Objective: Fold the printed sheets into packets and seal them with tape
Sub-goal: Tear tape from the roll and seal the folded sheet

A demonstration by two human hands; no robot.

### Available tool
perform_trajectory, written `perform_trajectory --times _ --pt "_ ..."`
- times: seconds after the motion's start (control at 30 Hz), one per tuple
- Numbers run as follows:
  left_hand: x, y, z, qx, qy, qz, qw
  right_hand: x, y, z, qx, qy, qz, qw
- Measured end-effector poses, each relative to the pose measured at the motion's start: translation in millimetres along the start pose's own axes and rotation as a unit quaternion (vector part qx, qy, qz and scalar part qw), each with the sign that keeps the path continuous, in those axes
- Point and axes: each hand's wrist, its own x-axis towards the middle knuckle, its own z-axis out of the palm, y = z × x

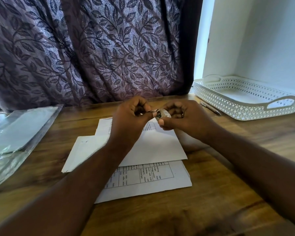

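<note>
Above the middle of the wooden table (211, 193), my right hand (180, 118) grips a small roll of clear tape (163, 114). My left hand (131, 114) pinches the roll's loose end at its left side. Both hands hover over a folded white sheet (153, 147). Under it lies a printed sheet (148, 178) with a table of text showing at its near edge. Another white folded sheet (85, 150) sticks out to the left, partly hidden by my left forearm.
A white perforated tray (245, 103) stands at the back right with a pen (209, 108) beside it. Clear plastic sleeves (15, 133) lie at the left edge. A dark leaf-patterned curtain (92, 48) hangs behind the table.
</note>
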Motion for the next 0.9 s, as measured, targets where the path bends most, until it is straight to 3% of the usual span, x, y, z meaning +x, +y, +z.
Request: perform_trajectory --times 0.17,0.4,0.57,0.8,0.9 --pt "1.1 -0.4 -1.0 -0.073 -0.018 -0.050 0.996 1.6 3.8 -1.4 -0.012 0.000 -0.003 1.000" --pt "1.6 -0.3 -3.2 -0.211 -0.061 -0.190 0.957 6.5 9.4 -13.8 -0.105 0.014 0.004 0.994" --pt "1.6 -2.4 0.4 -0.216 -0.102 -0.218 0.946 11.2 27.5 -43.9 -0.271 0.137 0.105 0.947" --pt "3.7 -1.4 6.4 -0.183 -0.136 -0.215 0.950 6.9 43.0 -76.0 -0.377 0.188 0.193 0.886" --pt "2.0 0.3 8.7 -0.180 -0.150 -0.213 0.949 6.2 49.3 -80.8 -0.389 0.186 0.214 0.877"
